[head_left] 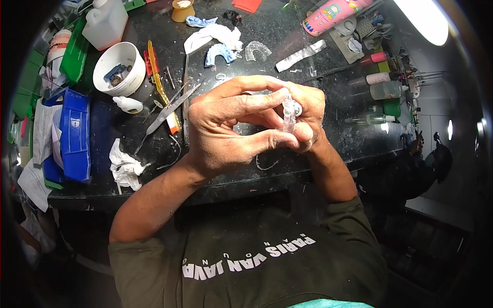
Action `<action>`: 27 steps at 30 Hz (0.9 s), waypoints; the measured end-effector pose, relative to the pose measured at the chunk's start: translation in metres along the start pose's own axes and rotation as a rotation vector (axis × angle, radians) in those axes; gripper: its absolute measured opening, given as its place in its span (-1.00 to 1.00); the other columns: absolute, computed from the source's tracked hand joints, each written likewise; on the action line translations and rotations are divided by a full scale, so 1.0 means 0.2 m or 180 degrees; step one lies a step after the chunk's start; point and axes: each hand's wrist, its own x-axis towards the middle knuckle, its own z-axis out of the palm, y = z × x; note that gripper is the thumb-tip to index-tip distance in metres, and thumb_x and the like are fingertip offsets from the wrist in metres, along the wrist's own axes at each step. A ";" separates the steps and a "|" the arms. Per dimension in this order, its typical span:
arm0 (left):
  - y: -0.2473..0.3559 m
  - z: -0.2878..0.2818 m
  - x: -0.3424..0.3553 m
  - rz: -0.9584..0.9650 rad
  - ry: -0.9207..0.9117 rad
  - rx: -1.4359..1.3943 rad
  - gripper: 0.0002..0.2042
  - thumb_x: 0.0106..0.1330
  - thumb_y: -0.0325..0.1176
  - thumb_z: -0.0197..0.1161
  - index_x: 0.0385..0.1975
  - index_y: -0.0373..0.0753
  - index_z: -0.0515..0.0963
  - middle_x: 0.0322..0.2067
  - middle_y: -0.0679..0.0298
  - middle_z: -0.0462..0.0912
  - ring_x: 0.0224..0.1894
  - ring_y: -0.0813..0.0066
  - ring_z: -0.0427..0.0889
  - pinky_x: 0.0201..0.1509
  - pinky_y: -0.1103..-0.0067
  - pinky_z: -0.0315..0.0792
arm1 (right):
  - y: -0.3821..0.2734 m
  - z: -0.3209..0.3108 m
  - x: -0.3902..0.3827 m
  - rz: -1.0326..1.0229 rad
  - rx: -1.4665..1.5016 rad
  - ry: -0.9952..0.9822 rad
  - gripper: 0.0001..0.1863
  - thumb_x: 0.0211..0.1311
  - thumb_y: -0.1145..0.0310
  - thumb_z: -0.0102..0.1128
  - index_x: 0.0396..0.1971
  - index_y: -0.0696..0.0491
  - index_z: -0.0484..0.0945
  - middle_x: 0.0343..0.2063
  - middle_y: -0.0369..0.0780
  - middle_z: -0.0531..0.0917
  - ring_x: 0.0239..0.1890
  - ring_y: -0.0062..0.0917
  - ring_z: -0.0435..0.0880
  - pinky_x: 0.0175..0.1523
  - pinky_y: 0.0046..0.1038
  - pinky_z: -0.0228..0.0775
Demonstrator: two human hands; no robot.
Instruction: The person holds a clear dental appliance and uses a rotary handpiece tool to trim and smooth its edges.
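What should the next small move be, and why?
Perhaps a slight turn of the clear piece: the left hand and right hand hold it above the bench, and their grip hides part of it.

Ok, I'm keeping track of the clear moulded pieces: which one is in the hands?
The clear piece held up between left hand and right hand; the clear arch lies apart on the bench.

On my feed I've got a tub [128, 81] left of the hands [218, 128], bin [76, 141] further left, flask [334, 16] back right on the surface [344, 115].
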 end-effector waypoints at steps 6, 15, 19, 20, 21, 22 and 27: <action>0.00 0.00 0.00 0.0019 0.0013 0.0095 -0.51 -0.04 -0.65 0.48 -0.02 -0.47 0.54 0.07 -0.08 0.46 -0.13 0.30 0.67 -0.10 0.50 0.68 | 0.02 0.02 -0.01 -0.0111 0.0101 -0.0037 -0.18 0.12 -0.47 -0.07 -0.66 0.14 0.39 -0.77 -0.25 0.28 -0.75 -0.50 0.36 -0.63 -0.46 0.17; -0.01 0.00 0.00 -0.0223 0.0240 -0.0266 -0.46 -0.06 -0.59 0.52 0.01 -0.37 0.54 0.05 -0.04 0.50 -0.21 0.40 0.68 -0.15 0.56 0.68 | -0.02 0.01 0.00 0.0070 -0.0099 0.0057 -0.17 0.05 -0.54 -0.07 -0.65 0.10 0.35 -0.76 -0.27 0.30 -0.73 -0.48 0.37 -0.61 -0.48 0.17; -0.02 -0.01 0.00 -0.0169 0.0252 -0.0199 -0.47 -0.05 -0.58 0.51 0.01 -0.38 0.54 0.04 -0.05 0.50 -0.22 0.38 0.68 -0.16 0.55 0.68 | -0.02 0.01 0.00 0.0070 -0.0158 0.0146 -0.15 0.02 -0.56 -0.06 -0.63 0.11 0.36 -0.76 -0.26 0.30 -0.73 -0.49 0.36 -0.61 -0.48 0.17; -0.02 -0.01 0.00 -0.0146 0.0230 -0.0181 -0.47 -0.05 -0.58 0.51 0.01 -0.39 0.54 0.04 -0.05 0.50 -0.22 0.38 0.68 -0.17 0.54 0.69 | -0.02 0.01 0.01 0.0104 -0.0159 0.0084 -0.14 0.01 -0.56 -0.06 -0.62 0.12 0.36 -0.75 -0.26 0.31 -0.73 -0.49 0.36 -0.61 -0.48 0.17; -0.02 -0.01 0.00 -0.0147 0.0234 -0.0178 -0.47 -0.05 -0.58 0.51 0.01 -0.39 0.54 0.04 -0.05 0.50 -0.22 0.38 0.68 -0.17 0.54 0.69 | -0.02 0.01 0.01 0.0104 -0.0156 0.0082 -0.14 0.01 -0.56 -0.06 -0.62 0.12 0.36 -0.75 -0.26 0.31 -0.73 -0.49 0.36 -0.61 -0.48 0.17; -0.02 -0.01 0.00 -0.0164 0.0230 -0.0157 -0.48 -0.04 -0.59 0.51 0.01 -0.39 0.54 0.04 -0.05 0.50 -0.22 0.38 0.68 -0.17 0.54 0.69 | -0.02 0.01 0.01 0.0144 -0.0127 0.0087 -0.14 0.01 -0.57 -0.06 -0.62 0.13 0.37 -0.75 -0.25 0.31 -0.72 -0.49 0.36 -0.61 -0.48 0.18; -0.02 -0.02 -0.01 -0.0202 0.0245 -0.0035 -0.48 -0.04 -0.59 0.50 0.01 -0.39 0.54 0.04 -0.06 0.50 -0.22 0.37 0.69 -0.18 0.54 0.69 | -0.04 0.01 0.02 0.0193 -0.0133 0.0072 -0.11 0.01 -0.57 -0.07 -0.60 0.15 0.40 -0.73 -0.23 0.34 -0.71 -0.49 0.39 -0.59 -0.48 0.21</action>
